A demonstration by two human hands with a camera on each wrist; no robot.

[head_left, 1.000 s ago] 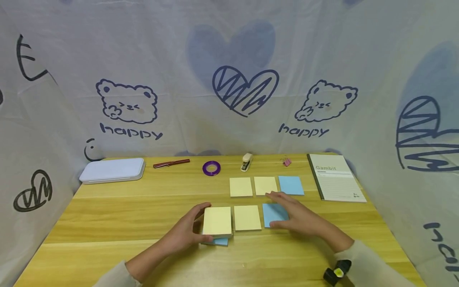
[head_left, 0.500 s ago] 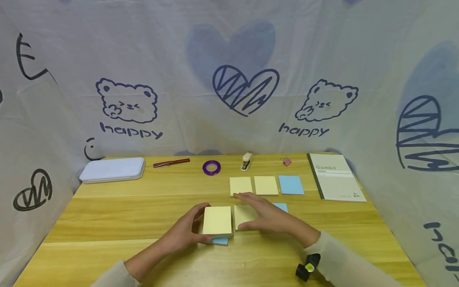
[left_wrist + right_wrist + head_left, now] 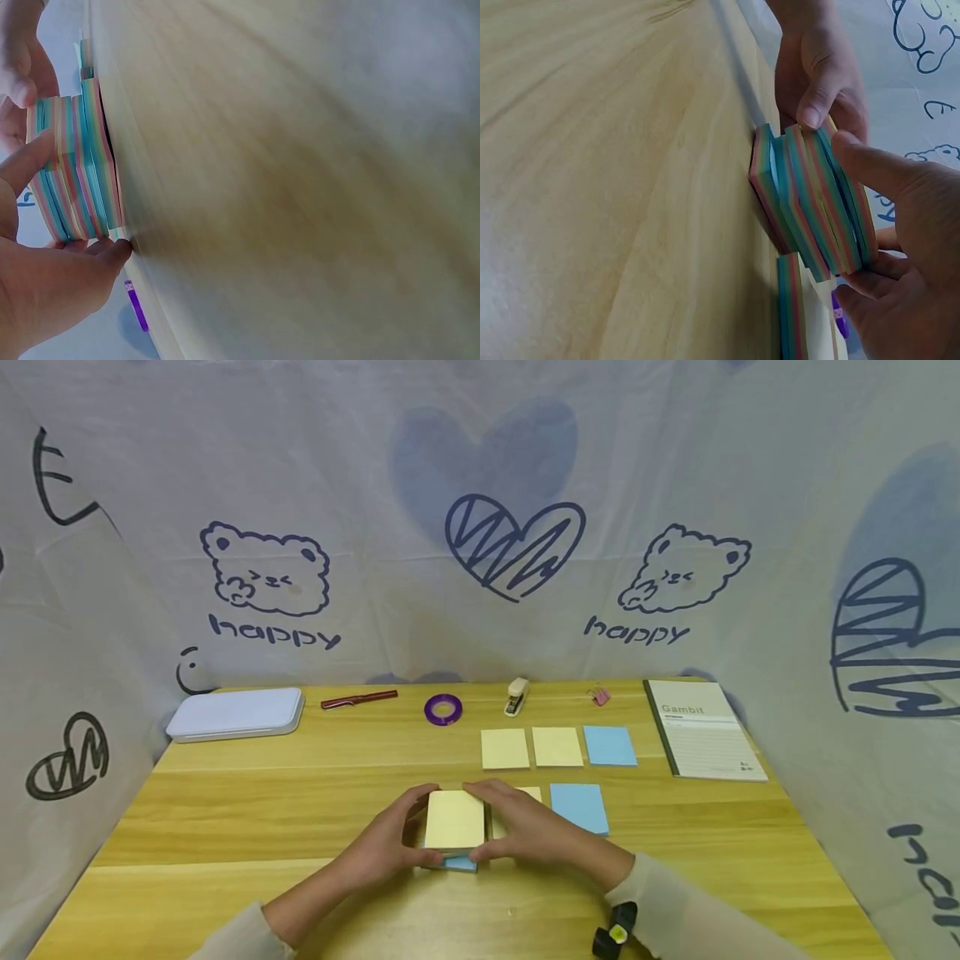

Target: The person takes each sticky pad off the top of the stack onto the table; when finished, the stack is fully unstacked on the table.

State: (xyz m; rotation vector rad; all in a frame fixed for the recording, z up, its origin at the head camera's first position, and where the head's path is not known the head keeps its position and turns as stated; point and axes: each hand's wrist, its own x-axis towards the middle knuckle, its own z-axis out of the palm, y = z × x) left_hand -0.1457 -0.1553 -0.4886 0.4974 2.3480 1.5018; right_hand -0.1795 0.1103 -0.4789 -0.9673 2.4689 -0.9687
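Stack: on the wooden table, between the two hands. From the head view I get only the yellow top of the stack and a strip of blue jutting out on the near side.
Left grip: the left hand holds the stack's left side, thumb on the near edge, fingers round toward the far edge.
Right grip: the right hand holds the opposite side the same way, thumb at the near corner, fingertips at the far one.
Layers: the wrist feeds give me what the head camera cannot, edges striped teal, pink and yellow, with several pads piled up unevenly and the lowest stepped out of line.
Thumbs: on my right wrist feed both press the near edge, close together.
Neighbours: the right hand partly covers a yellow pad beside the stack; a front blue pad lies right of that.
Back row: two yellow pads and a rear blue pad, which I see whole only from the head.
Far edge: case, pen, tape, stapler, pink clip, notebook. Each wrist feed catches just a sliver of the purple tape.
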